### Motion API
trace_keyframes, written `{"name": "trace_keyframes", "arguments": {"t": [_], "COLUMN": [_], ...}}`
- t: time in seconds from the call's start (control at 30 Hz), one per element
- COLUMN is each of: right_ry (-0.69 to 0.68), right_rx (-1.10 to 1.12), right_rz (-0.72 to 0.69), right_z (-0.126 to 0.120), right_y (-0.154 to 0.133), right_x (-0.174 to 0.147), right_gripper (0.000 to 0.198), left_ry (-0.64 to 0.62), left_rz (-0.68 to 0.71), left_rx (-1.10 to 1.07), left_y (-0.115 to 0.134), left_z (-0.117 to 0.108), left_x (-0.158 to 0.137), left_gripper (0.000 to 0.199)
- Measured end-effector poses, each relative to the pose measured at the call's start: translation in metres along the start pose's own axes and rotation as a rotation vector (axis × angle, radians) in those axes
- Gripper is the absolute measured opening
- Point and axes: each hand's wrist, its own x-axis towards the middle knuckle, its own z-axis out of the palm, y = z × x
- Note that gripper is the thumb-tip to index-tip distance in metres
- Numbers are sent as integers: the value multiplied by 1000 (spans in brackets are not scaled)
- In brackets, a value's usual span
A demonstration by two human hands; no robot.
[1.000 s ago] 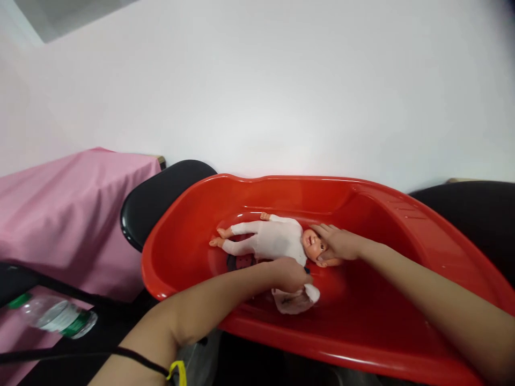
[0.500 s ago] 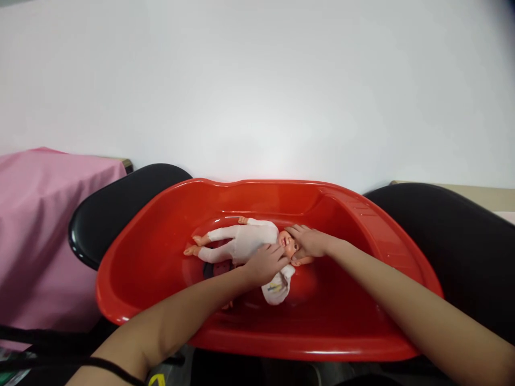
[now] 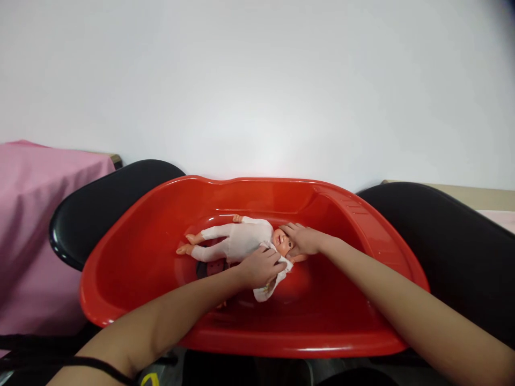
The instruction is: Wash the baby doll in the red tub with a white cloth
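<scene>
"Where's the left hand [image 3: 259, 267]?"
"Nearest, inside the red tub [image 3: 301, 346], fingers over a white cloth [image 3: 263, 293]; whether it pinches, I can't tell."
"And the right hand [image 3: 303, 238]?"
"Apart from it, at two o'clock, spread over the head of the doll [image 3: 248, 239], which lies mid-tub, feet toward nine o'clock."
"Beyond the tub?"
"Black seats [image 3: 116, 206] at ten and three, a pink drape [image 3: 36, 214] at nine, white wall [image 3: 257, 80] at twelve."

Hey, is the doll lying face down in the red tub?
No, the doll lies on its back in the red tub, its face turned up and the right hand against its head.
</scene>
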Motion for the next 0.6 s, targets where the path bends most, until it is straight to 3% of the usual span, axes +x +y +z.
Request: {"name": "trace_keyframes", "arguments": {"t": [0.1,0.4,0.6], "right_ry": [-2,-15,-14], "right_rx": [-1,36,46], "right_rz": [3,9,20], "right_z": [-1,-4,-3], "right_y": [0,-5,-4], "right_x": [-1,-3,-4], "right_gripper": [100,88,95], "left_ry": [-2,-124,-387], "left_rz": [69,87,118], "left_rx": [13,-15,-88], "left_y": [3,0,3], "left_z": [7,23,18], "left_x": [-3,7,7], "left_gripper": [43,24,19]}}
